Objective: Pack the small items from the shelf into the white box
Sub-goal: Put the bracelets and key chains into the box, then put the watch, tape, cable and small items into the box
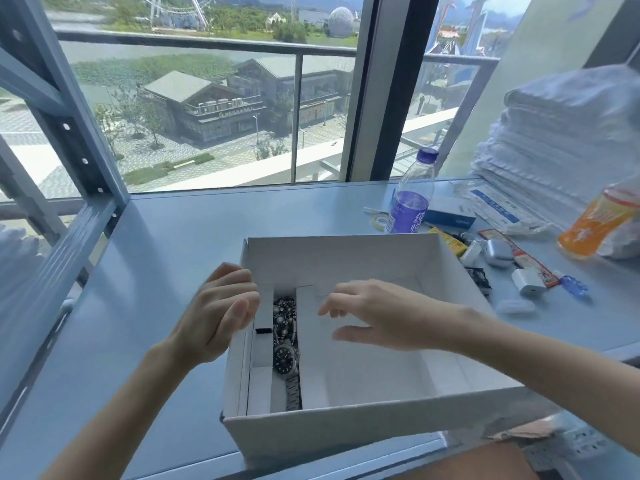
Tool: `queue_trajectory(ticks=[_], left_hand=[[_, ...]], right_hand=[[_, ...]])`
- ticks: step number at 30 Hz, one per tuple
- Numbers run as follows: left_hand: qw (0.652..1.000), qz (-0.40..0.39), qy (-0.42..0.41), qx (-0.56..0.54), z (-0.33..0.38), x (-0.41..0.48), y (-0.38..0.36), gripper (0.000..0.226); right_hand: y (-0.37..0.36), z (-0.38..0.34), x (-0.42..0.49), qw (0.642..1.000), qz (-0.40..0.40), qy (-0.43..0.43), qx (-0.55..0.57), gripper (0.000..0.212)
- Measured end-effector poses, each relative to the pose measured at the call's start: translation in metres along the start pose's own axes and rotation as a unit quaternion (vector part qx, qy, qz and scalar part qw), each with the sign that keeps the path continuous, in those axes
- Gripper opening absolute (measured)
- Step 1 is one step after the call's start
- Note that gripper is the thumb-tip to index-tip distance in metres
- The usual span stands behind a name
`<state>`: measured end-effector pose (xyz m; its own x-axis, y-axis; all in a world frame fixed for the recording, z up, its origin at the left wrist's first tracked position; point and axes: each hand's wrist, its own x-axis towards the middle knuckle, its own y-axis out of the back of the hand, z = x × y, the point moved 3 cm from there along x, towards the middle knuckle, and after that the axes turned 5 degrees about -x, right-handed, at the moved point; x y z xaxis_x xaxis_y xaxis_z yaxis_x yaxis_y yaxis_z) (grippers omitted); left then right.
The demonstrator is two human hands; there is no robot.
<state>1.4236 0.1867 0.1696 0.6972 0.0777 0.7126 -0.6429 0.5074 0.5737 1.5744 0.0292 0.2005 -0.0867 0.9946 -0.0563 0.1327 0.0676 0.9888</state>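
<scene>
- Sitting nearest, the white box [346, 427] rests open on the blue shelf [173, 237].
- Inside the box, in a narrow slot by its left wall, lie 1 watch [286, 358] and, just beyond it, a dark beaded chain [284, 311].
- The left hand [221, 306] is against the box's left wall, fingers curled; whether it grips the rim I cannot tell.
- The right hand [377, 315] hovers over the box's middle, fingers loose, holding nothing.
- Right of the box lie a white charger [526, 284], a grey case [498, 252] and a yellow packet [450, 242].
- Behind the box's right corner stands a purple bottle [410, 199].
</scene>
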Motion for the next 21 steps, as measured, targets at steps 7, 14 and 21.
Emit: queue_trajectory(ticks=[7,14,21], left_hand=[[1.000,-0.003,0.015,0.022,-0.017,-0.016,0.030,0.055],[0.979,-0.164,0.121,0.017,-0.016,0.005,0.043,0.050],[0.958,-0.260,0.069,0.098,0.074,0.039,-0.018,0.067]], right_hand=[[0.014,0.001,-0.021,0.998,0.036,-0.052,0.017,0.031],[0.017,0.007,-0.040,0.990,0.092,-0.102,0.013,0.027],[0.022,0.023,-0.088,0.979,0.153,-0.134,0.005,0.022]])
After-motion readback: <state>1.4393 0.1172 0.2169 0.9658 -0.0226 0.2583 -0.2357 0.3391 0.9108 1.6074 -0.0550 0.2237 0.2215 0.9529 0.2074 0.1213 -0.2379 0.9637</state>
